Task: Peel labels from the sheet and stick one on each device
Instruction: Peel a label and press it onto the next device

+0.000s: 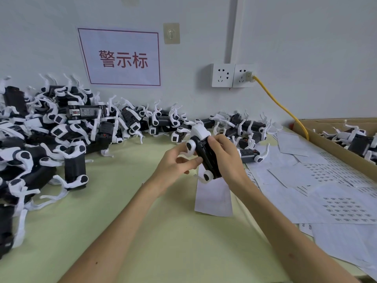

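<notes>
The near table point(142, 231) is a smooth pale-green stretch, open between the forearms; white label sheets point(336, 205) overlap along its right edge; above the middle, the left hand point(175, 162) curls on the left side of the device point(206, 158), thumb against its glossy black body; the right hand point(224, 158) wraps that body from the right, holding it tilted over a blank white sheet point(214, 197); further off, a tangled heap of devices point(61, 127) crowds the left; a cardboard box point(326, 137) holds more at far right.

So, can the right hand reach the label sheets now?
Probably yes: the label sheets lie uncovered just right of the right hand, nothing between; but it grips the device, so it must let go first.
</notes>
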